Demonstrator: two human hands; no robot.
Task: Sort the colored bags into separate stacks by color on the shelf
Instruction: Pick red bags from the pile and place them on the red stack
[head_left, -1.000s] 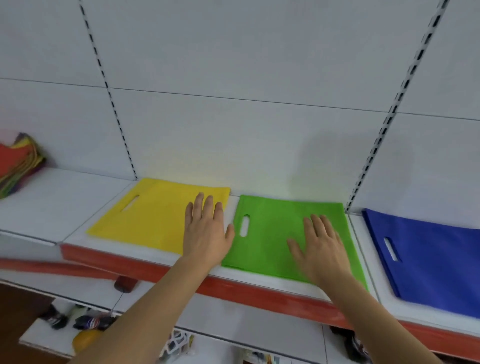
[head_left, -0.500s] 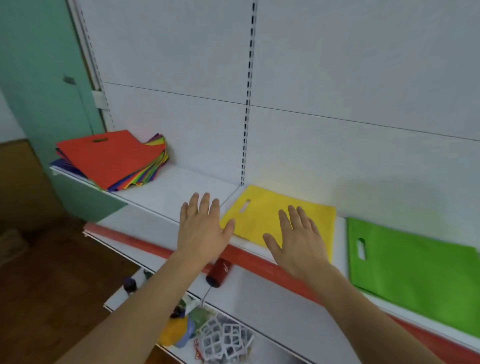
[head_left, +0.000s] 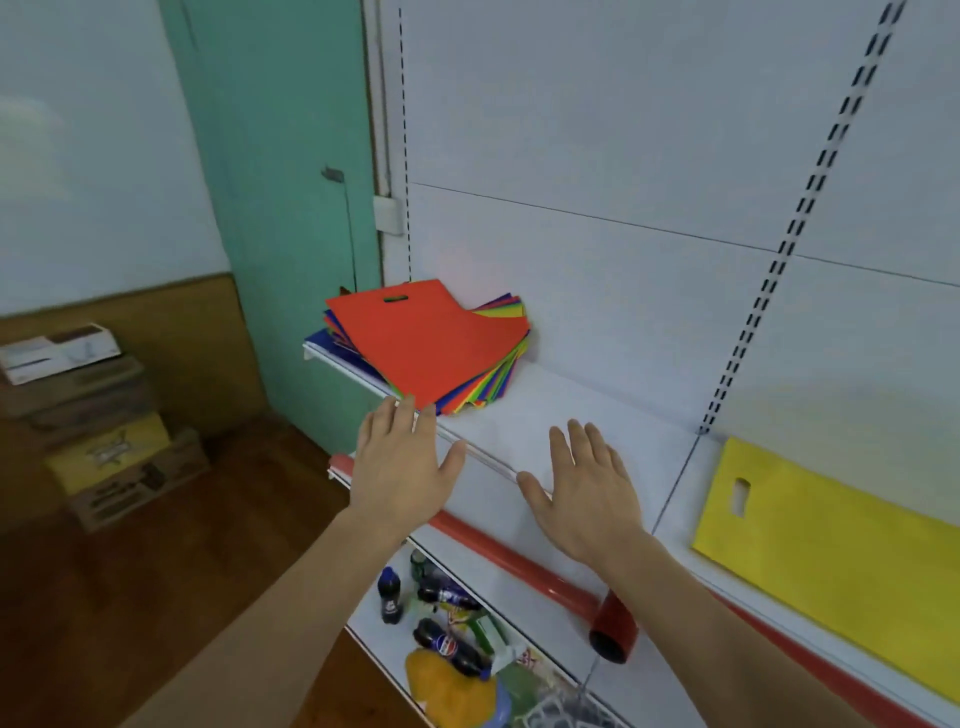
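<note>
Red bag (head_left: 423, 340) tops the mixed stack (head_left: 498, 374) at the shelf (head_left: 561, 415) far left end, handle slot toward the back panel. I read both hands as spread flat and holding nothing. Left hand (head_left: 402, 470) is nearer: its fingertips are just at the stack's front corner, stack lying ahead of it and slightly right. Right hand (head_left: 587, 493) hovers over bare shelf, stack up and to its left. Yellow bag (head_left: 831, 540) lies flat well off to the right. My guess: left takes the red.
</note>
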